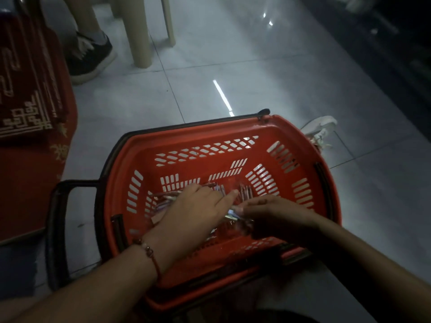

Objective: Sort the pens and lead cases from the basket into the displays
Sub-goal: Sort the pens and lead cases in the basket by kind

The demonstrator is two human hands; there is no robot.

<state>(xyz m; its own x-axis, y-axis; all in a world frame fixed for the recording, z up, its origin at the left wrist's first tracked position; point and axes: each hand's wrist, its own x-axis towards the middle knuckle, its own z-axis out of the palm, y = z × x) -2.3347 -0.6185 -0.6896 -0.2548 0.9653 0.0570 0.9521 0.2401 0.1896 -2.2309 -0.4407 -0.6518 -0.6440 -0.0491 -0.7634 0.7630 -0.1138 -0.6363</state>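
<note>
Red plastic basket (300, 136) on tiled floor (268, 73); both hands inside it. Pens (245, 191), blurred, lie scattered on the basket bottom, under and beyond the fingers. Left hand (196, 210): fingers spread flat over the pens, forefinger extended. Right hand (277, 217): fingertips pinched together on a small pale item (232, 214), kind unclear.

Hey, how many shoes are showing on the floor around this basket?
2: a dark shoe at upper left beside the beige chair leg, and a white shoe just past the basket's far right corner. Others may be hidden.
</note>
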